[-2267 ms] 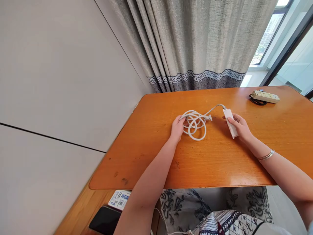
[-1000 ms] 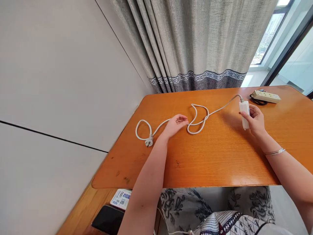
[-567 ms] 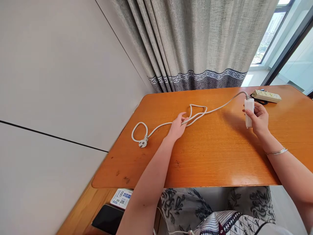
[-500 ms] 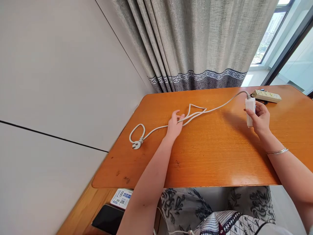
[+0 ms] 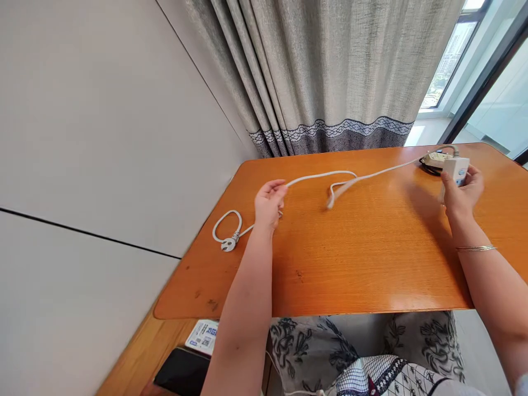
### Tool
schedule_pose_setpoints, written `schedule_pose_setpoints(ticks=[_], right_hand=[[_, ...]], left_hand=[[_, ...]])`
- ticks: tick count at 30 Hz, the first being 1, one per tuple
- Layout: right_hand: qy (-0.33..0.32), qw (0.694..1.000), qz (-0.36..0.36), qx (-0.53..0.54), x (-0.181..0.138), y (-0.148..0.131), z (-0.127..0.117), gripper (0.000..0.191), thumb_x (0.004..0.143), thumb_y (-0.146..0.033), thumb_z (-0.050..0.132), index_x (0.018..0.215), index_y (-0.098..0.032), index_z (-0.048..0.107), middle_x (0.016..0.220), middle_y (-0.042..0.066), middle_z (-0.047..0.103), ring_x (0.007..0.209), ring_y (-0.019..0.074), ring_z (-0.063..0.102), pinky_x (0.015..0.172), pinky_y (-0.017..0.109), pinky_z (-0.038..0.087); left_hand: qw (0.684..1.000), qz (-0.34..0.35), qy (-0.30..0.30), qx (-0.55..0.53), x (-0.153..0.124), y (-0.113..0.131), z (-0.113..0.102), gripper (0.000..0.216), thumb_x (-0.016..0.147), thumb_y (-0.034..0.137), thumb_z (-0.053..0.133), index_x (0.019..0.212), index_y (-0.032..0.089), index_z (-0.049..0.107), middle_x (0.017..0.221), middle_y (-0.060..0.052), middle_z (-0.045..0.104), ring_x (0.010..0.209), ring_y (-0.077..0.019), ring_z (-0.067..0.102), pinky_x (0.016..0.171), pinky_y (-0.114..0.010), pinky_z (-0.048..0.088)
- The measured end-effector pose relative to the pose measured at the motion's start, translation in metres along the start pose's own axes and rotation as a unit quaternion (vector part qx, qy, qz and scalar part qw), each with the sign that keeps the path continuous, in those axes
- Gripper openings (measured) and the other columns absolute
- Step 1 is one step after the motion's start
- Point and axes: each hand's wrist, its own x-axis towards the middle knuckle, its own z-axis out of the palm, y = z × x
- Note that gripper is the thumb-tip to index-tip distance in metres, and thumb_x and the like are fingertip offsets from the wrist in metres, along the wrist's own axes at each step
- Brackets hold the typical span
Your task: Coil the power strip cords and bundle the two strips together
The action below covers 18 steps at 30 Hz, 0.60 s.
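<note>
My left hand (image 5: 270,203) pinches the white power cord (image 5: 317,175) above the left-centre of the wooden table. From there the cord runs right, through a loose bend that is partly blurred, to a white power strip (image 5: 457,169). My right hand (image 5: 464,192) is closed around that strip and holds it upright over the table's right side, its cord end at the top. At the left the cord ends in a round white plug (image 5: 228,244), which lies on the table beside a loop of cord.
Behind my right hand, a second, cream power strip (image 5: 436,159) with a black cord lies on the wooden table (image 5: 350,264). A curtain (image 5: 330,71) hangs at the far edge, a white panel wall (image 5: 103,137) stands left. Below are a black phone (image 5: 181,369) and a printed box (image 5: 202,335).
My left hand has moved left, drawing up the cord. My right hand has shifted right with the white power strip and turned it. The cord between them is stretched farther, its loop smaller.
</note>
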Motion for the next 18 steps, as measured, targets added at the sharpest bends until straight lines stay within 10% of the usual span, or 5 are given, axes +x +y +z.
schedule_pose_setpoints(ticks=[3, 8, 13, 18], right_hand=[[0.082, 0.996, 0.041, 0.0, 0.017, 0.005, -0.009, 0.044, 0.067, -0.013, 0.064, 0.101, -0.023, 0.038, 0.109, 0.006, 0.059, 0.107, 0.0204, 0.064, 0.1, 0.039, 0.049], [0.121, 0.99, 0.067, -0.022, 0.029, 0.003, -0.02, 0.045, 0.063, -0.011, 0.061, 0.095, -0.025, 0.033, 0.111, 0.008, 0.059, 0.11, 0.0191, 0.065, 0.101, 0.036, 0.049], [0.016, 0.969, 0.047, -0.24, 0.023, -0.012, -0.033, 0.048, 0.061, -0.024, 0.07, 0.102, -0.024, 0.045, 0.107, 0.007, 0.065, 0.103, 0.0269, 0.067, 0.094, 0.044, 0.051], [-0.126, 0.839, 0.036, -0.528, 0.02, -0.016, -0.045, 0.058, 0.068, -0.04, 0.073, 0.119, -0.022, 0.051, 0.115, 0.017, 0.068, 0.112, 0.0373, 0.063, 0.097, 0.052, 0.043]], left_hand=[[0.975, 0.018, 0.189, -0.111, 0.016, 0.003, -0.021, 0.03, 0.079, 0.034, 0.074, 0.076, 0.021, 0.046, 0.056, 0.012, 0.026, 0.041, -0.0031, 0.017, 0.039, -0.019, 0.016], [0.918, 0.022, 0.369, -0.144, 0.03, 0.002, -0.05, 0.019, 0.093, 0.016, 0.042, 0.077, 0.022, 0.034, 0.063, 0.008, 0.03, 0.043, -0.0047, 0.021, 0.042, -0.019, 0.02], [0.899, 0.069, 0.423, -0.092, 0.038, -0.001, -0.069, 0.02, 0.09, 0.006, 0.03, 0.084, 0.024, 0.024, 0.074, 0.006, 0.034, 0.049, -0.0059, 0.022, 0.048, -0.017, 0.025], [0.942, 0.077, 0.327, 0.023, 0.049, -0.008, -0.092, 0.026, 0.088, 0.014, 0.042, 0.085, 0.026, 0.019, 0.078, 0.004, 0.028, 0.055, -0.0088, 0.023, 0.051, -0.019, 0.027]])
